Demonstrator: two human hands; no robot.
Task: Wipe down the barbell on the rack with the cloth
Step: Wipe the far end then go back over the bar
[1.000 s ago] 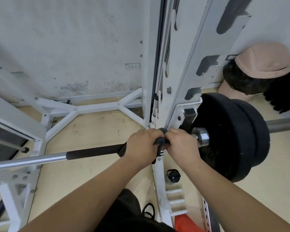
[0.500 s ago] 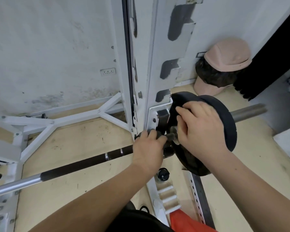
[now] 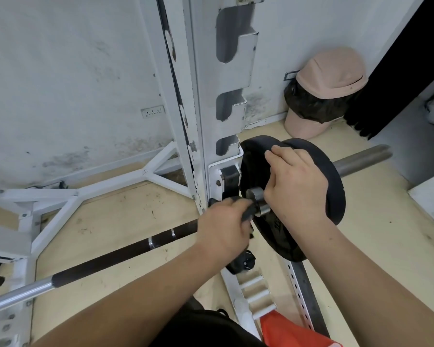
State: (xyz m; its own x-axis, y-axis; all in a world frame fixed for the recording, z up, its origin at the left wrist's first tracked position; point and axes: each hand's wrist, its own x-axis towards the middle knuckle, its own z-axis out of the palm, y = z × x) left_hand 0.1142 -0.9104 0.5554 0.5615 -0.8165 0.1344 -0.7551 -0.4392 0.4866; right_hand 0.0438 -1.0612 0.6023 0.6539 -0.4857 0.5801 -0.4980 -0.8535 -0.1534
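Observation:
The barbell (image 3: 125,254) lies across the white rack (image 3: 211,116), with a dark grip section and a bare steel end at the lower left. My left hand (image 3: 223,229) grips a dark cloth (image 3: 247,212) wrapped round the bar just beside the steel collar (image 3: 258,199). Black weight plates (image 3: 321,176) sit on the sleeve, and the sleeve's free end (image 3: 366,159) sticks out to the right. My right hand (image 3: 295,181) rests on the face of the inner plate, fingers spread over its top edge. Most of the cloth is hidden under my left hand.
A pink bin with a black liner (image 3: 321,96) stands against the wall behind the plates. White rack base struts (image 3: 68,199) cross the wooden floor at left. A small black object (image 3: 243,262) and short white pegs (image 3: 256,294) sit below the bar. A black curtain (image 3: 406,58) hangs at right.
My right hand left the bar and moved up onto the weight plate. My left hand stayed gripping the cloth near the collar. The view swung right and closer.

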